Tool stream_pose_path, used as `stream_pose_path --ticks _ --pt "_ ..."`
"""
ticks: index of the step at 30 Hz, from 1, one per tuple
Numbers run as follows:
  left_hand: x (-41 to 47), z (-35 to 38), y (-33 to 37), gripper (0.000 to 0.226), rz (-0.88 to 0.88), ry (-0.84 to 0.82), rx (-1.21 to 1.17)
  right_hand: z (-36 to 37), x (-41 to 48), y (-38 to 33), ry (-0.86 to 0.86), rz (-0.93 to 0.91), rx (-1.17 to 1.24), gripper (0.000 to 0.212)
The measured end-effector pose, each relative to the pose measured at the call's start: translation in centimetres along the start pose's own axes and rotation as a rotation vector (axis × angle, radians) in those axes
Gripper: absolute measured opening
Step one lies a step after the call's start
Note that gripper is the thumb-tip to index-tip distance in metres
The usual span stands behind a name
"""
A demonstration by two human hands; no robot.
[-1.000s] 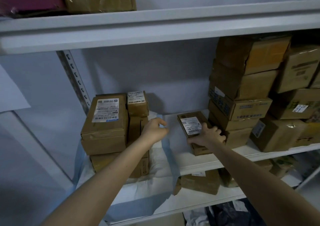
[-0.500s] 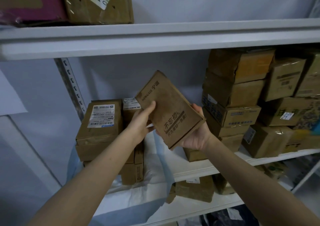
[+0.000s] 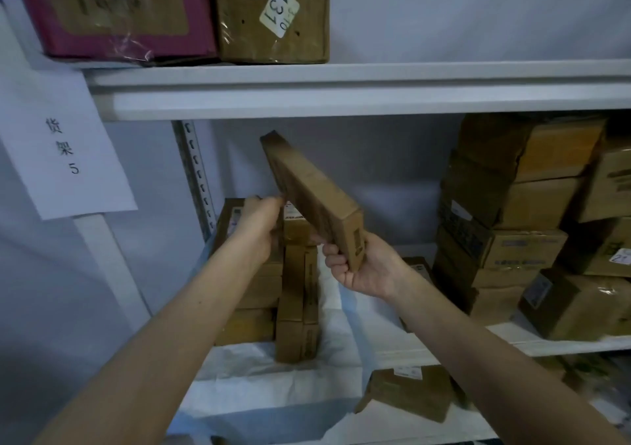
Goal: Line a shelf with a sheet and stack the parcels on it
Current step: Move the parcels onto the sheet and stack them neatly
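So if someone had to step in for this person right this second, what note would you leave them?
Right hand grips the lower end of a flat parcel; left hand holds its upper edge. The parcel is tilted in the air.
Sheet lies on the left part of the shelf, with a stack of parcels on it.
Done: shelf lined, stack begun.
Left: add this parcel to the stack, then probably the pile on the right, which seems to sit off the sheet.

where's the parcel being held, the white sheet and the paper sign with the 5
held parcel (image 3: 316, 200), head view, middle of its broad brown face
white sheet (image 3: 341, 342), head view, bare crumpled patch
paper sign (image 3: 65, 147), head view, centre of the page
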State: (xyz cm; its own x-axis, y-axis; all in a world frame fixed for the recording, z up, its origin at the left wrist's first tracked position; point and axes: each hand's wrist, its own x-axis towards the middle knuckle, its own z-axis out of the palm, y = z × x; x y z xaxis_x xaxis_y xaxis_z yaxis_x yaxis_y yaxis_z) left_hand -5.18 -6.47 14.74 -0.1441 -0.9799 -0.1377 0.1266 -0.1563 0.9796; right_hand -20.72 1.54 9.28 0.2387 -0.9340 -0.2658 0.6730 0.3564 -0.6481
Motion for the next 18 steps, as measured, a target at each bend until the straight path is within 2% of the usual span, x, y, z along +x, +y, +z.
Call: stream_pose_path --ticks 1,3,6,8,10,14,16,18 --pt "0.3 -0.9 0.6 0.043 0.041 0.081 -0.017 0.8 0.4 -0.1 0.098 -0.053 -0.084 0.035" --pt "0.3 -2.5 2.0 0.040 0.108 0.119 -0.074 2.8 1.1 -0.1 0.243 -0.144 -0.216 0.023" --pt "0.0 -4.4 3.3 0.032 0.125 0.096 0.035 6.2 2.6 0.4 0.310 -0.262 -0.404 0.014" --pt "0.3 -5.5 3.2 0.032 0.146 0.115 0.218 7.9 3.7 0.7 0.359 -0.330 -0.567 0.011" --pt "0.5 -6.4 2.7 0.029 0.191 0.136 0.423 8.7 4.9 1.3 0.414 -0.348 -0.778 0.016" --pt "0.7 -7.5 0.9 0.039 0.204 0.077 0.970 8.6 5.7 2.5 0.453 -0.316 -1.334 0.028" --pt "0.8 -7.6 0.7 0.044 0.183 0.081 1.147 8.2 5.8 2.6 0.487 -0.346 -1.444 0.041" --pt "0.6 -7.2 0.7 0.047 0.239 0.128 1.299 7.6 5.7 2.4 0.503 -0.347 -1.393 0.046"
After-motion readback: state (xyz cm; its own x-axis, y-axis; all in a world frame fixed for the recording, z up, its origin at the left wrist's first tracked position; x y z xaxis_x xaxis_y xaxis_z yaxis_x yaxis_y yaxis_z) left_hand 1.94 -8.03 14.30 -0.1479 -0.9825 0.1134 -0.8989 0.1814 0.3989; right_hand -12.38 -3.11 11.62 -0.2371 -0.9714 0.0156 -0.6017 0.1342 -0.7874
